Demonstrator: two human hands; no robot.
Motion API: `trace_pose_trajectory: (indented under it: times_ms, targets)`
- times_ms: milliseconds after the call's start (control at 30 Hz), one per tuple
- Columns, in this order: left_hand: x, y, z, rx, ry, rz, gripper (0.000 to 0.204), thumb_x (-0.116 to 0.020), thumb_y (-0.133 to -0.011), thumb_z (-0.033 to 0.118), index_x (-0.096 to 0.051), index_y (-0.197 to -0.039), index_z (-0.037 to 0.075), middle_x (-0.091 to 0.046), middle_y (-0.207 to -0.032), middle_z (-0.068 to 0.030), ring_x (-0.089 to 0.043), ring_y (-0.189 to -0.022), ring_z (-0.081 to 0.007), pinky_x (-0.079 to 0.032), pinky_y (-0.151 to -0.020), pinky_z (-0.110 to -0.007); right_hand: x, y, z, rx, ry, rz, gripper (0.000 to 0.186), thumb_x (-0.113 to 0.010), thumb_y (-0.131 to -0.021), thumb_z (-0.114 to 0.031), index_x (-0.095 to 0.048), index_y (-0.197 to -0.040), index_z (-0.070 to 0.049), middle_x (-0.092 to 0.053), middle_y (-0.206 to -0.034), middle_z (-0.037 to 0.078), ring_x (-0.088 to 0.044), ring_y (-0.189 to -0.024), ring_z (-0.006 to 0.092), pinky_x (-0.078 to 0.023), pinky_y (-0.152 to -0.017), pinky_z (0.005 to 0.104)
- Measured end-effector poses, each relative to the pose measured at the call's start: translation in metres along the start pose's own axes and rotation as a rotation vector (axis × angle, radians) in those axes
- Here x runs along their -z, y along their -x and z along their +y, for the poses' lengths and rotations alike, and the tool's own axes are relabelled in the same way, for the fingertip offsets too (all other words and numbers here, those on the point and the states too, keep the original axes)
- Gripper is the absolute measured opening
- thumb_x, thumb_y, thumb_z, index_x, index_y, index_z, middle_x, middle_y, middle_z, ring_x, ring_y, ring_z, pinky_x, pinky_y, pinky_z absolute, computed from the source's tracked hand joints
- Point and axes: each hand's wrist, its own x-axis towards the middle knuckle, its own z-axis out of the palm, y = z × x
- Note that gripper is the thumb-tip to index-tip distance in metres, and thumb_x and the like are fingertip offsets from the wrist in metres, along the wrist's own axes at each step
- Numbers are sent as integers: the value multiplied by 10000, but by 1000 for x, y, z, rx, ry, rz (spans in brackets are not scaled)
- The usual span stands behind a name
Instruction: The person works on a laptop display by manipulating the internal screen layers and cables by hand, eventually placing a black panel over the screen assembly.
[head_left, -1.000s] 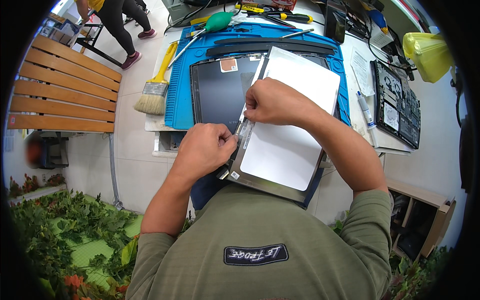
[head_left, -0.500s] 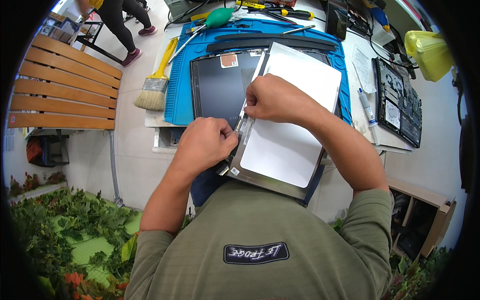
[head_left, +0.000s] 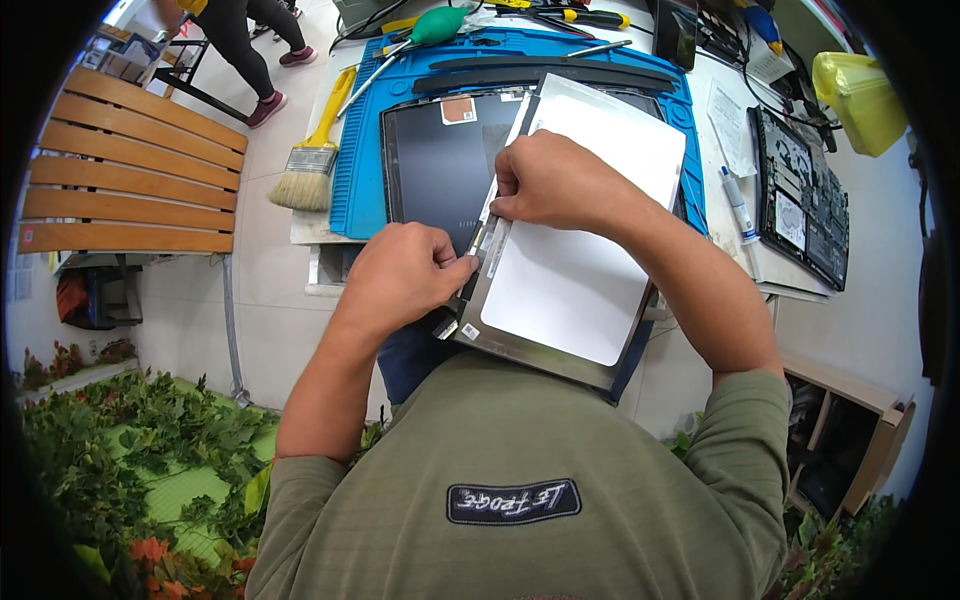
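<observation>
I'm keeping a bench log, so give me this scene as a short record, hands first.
Left hand: fingertips pinched at the left edge of the white-backed panel
Right hand: fingertips pinched at the same edge, farther up
Panel position: slanted, partly covering a dark cover on the blue mat; near end past the mat
Left of mat: yellow-handled brush
Right of mat: blue-capped tube, opened laptop base
Far side: green bulb
Unclear: exactly what the fingertips grip

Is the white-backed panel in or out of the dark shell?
Out: the white-backed panel slants across the dark shell, their edges out of line.
</observation>
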Motion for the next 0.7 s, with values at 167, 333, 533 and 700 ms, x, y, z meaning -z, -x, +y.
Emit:
trace_pose_trajectory:
  times_ms: [167, 333, 533, 700]
  targets:
    - [13, 10, 3, -62, 70, 30, 220, -868, -909, 208, -820, -1037, 35, -651, -700, -82, -620, -600, -239, -504, -616, -361, -14, 13, 7, 339, 123, 195, 72, -825, -869, -125, -829, -903, -61, -791, -1000, 105, -743, -1015, 299, -617, -853, 448]
    - [-3, 7, -15, -433, 3, 178, 245, -799, -929, 119, -841, -1168, 150, -666, -960, -69, -701, -776, -308, -568, -697, -427, -35, 27, 14, 596, 227, 218, 175, -785, -949, -143, -870, -1096, -100, -784, -1173, 31, -652, -1106, 251, -581, -902, 394]
    - [-1, 16, -23, -493, -151, 162, 413, -749, -872, 46, -854, -1246, 185, -660, -1005, -53, -705, -818, -261, -576, -730, -401, -36, 36, 30, 587, 362, 249, 269, -737, -1046, -240, -844, -1255, -109, -782, -1292, 5, -634, -1183, 210, -509, -1005, 335]
    - [8, 23, -24, -514, -210, 109, 435, -742, -845, 34, -868, -1232, 188, -661, -999, -50, -703, -824, -246, -572, -741, -393, -39, 40, 29, 551, 463, 266, 319, -717, -1065, -266, -817, -1330, -120, -759, -1366, 27, -626, -1251, 210, -498, -1036, 350]
